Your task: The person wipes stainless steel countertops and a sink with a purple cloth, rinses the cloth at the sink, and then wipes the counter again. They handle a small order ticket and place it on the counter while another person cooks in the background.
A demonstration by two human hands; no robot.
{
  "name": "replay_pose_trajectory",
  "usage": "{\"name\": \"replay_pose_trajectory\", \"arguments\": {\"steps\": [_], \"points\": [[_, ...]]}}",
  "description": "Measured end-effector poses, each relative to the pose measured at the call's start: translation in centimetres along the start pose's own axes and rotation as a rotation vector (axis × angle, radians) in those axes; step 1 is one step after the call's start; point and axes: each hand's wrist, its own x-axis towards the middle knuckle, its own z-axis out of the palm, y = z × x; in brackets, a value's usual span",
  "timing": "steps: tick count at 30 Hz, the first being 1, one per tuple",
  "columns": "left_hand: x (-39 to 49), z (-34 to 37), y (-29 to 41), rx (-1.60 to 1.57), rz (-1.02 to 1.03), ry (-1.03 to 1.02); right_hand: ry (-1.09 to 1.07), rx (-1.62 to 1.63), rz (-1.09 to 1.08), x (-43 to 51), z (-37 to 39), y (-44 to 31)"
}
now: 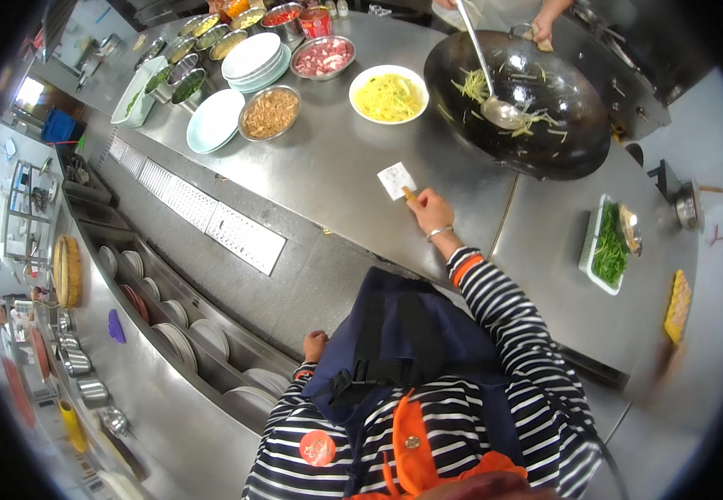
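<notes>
My right hand (431, 211) grips a wooden clothes peg (409, 193) over the steel counter. Clipped in the peg is a small white paper slip (395, 180) bearing writing. Beyond the slip stands a white bowl of yellow shredded food (389, 95). A large black wok (555, 81), tilted towards the bowl, holds pale green shreds. A person's hand (542, 30) steadies the wok's far rim with a cloth, and a steel ladle (504, 114) rests inside. My left hand (315, 345) hangs low beside the navy apron (393, 319); its fingers are curled and partly hidden.
Left along the steel counter (311, 169) are a bowl of brown shreds (269, 113), stacked plates (215, 122), and a bowl of raw meat (323, 57). A white basket of greens (608, 250) sits at right. Plate racks (180, 325) line the aisle's other side.
</notes>
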Motion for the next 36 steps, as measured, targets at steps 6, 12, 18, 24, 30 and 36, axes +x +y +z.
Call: {"name": "replay_pose_trajectory", "arguments": {"steps": [6, 12, 18, 24, 30, 36], "points": [[0.2, -0.5, -1.2, -0.063, -0.112, -0.025, 0.052, -0.138, -0.05, -0.6, 0.3, 1.1], [2.0, 0.8, -2.6, -0.049, -0.04, -0.013, 0.062, -0.199, -0.085, -0.2, 0.6, 2.0], [1.4, 0.2, -0.8, -0.009, -0.012, -0.039, 0.175, -0.049, -0.14, 0.5, 0.4, 1.9], [0.5, -0.8, 3.3, -0.104, 0.013, -0.102, 0.206, 0.146, -0.219, 1.8, -1.9, -0.4], [3.1, 0.1, 2.6, -0.374, 0.016, -0.095, 0.109, 0.265, -0.195, 1.8, -3.0, -5.4], [3.3, -2.2, 13.1, -0.696, 0.007, -0.109, 0.081, 0.301, -0.257, 1.1, -4.4, -9.1]]}}
